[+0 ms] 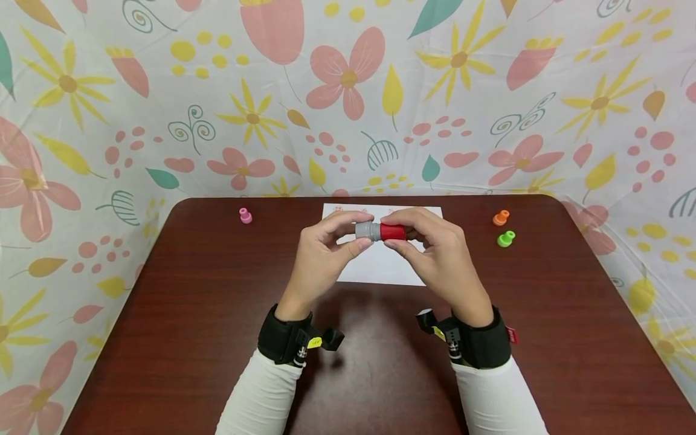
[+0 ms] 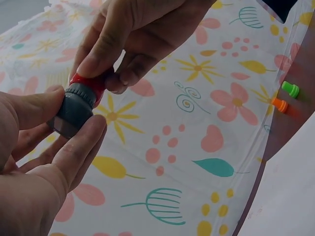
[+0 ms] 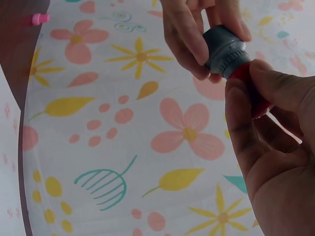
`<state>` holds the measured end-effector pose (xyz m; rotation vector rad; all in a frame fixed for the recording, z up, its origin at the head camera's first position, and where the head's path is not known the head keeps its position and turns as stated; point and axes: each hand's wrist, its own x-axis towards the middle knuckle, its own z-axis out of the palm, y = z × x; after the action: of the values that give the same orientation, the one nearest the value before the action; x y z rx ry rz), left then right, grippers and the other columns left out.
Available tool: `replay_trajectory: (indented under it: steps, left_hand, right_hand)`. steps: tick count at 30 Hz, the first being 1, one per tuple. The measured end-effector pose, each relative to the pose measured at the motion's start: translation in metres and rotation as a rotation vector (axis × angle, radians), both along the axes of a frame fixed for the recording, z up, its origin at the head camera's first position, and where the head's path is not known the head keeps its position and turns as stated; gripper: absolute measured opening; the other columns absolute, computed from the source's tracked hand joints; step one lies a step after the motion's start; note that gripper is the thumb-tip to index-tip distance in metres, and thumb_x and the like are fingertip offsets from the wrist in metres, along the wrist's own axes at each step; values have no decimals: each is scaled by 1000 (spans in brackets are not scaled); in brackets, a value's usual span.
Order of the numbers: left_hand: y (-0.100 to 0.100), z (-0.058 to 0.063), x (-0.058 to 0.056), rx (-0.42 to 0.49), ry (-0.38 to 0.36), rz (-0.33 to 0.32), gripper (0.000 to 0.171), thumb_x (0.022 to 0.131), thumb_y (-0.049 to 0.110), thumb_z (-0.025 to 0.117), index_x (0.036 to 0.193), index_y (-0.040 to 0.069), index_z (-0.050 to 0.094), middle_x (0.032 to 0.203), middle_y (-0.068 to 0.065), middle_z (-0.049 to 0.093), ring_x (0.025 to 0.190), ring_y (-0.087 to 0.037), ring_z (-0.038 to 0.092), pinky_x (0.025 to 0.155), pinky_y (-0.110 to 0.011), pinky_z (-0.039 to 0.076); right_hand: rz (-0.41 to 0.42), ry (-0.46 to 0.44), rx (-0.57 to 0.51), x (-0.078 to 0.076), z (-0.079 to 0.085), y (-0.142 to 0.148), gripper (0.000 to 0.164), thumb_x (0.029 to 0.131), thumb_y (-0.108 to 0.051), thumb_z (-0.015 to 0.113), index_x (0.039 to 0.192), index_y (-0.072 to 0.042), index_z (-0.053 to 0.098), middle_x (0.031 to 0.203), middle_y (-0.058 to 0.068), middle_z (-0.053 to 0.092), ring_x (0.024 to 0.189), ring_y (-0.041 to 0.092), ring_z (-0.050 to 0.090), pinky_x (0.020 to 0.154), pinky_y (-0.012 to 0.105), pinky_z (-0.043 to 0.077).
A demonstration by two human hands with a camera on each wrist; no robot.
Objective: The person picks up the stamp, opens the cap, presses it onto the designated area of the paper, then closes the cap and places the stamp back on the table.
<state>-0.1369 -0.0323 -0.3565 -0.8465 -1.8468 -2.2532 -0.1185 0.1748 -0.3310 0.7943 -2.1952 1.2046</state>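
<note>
Above the sheet of paper [image 1: 380, 267], both hands hold one small stamp made up of a grey part and a red part. My left hand [image 1: 321, 251] pinches the grey part [image 1: 367, 231] between thumb and fingers. On the other end, the thumb and fingers of my right hand [image 1: 443, 251] grip the red part [image 1: 393, 232]. The two parts sit end to end, with a ribbed grey collar [image 2: 81, 93] showing at the join in the left wrist view. Fingers hide some of the red part. Faint red prints run along the paper's top edge.
A pink stamp-like piece [image 1: 246, 215] stands at the back left of the brown table [image 1: 190, 338]. Orange [image 1: 501, 218] and green [image 1: 506, 239] pieces of similar shape are at the back right. A flower-patterned cloth [image 1: 348, 139] hangs behind the table and along its sides.
</note>
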Motion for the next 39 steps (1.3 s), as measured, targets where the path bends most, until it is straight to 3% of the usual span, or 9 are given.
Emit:
replay_trajectory:
  steps: [7, 16, 27, 34, 39]
  left_hand:
    - [-3, 1, 0, -12, 3, -33, 33, 89, -8, 75, 122, -6, 70, 120, -17, 67, 102, -28, 70, 87, -35, 63]
    - [0, 1, 0, 46, 16, -2, 35, 89, -8, 76, 123, -8, 69, 118, -12, 69, 100, -27, 71, 87, -35, 63]
    - [-5, 1, -1, 6, 13, -26, 34, 89, -6, 76, 122, -7, 70, 120, -14, 69, 104, -28, 70, 86, -32, 62]
    - [-9, 0, -3, 4, -10, -33, 34, 89, -6, 76, 122, -6, 71, 119, -10, 71, 103, -26, 71, 82, -25, 59]
    - [-12, 2, -2, -25, 9, -48, 33, 89, -6, 76, 121, -4, 71, 121, -12, 69, 104, -28, 71, 81, -25, 60]
  right_hand:
    - [63, -50, -42, -3, -3, 3, 33, 81, 6, 83, 111, -6, 76, 106, 5, 75, 91, 10, 65, 75, 14, 55]
    - [-22, 33, -7, 0, -3, -1, 35, 82, 1, 84, 114, -7, 75, 108, 4, 75, 89, 10, 64, 77, 15, 52]
    - [43, -25, -53, -3, -5, 1, 34, 80, 6, 83, 111, -4, 75, 107, 6, 74, 89, 10, 65, 75, 14, 55]
    - [-22, 48, 49, 2, -3, -3, 36, 82, -1, 85, 116, -7, 74, 108, 5, 74, 91, 12, 66, 84, 11, 53]
    - [0, 21, 4, 3, -2, -2, 36, 80, 4, 85, 113, -7, 76, 108, 5, 75, 88, 10, 62, 74, 12, 50]
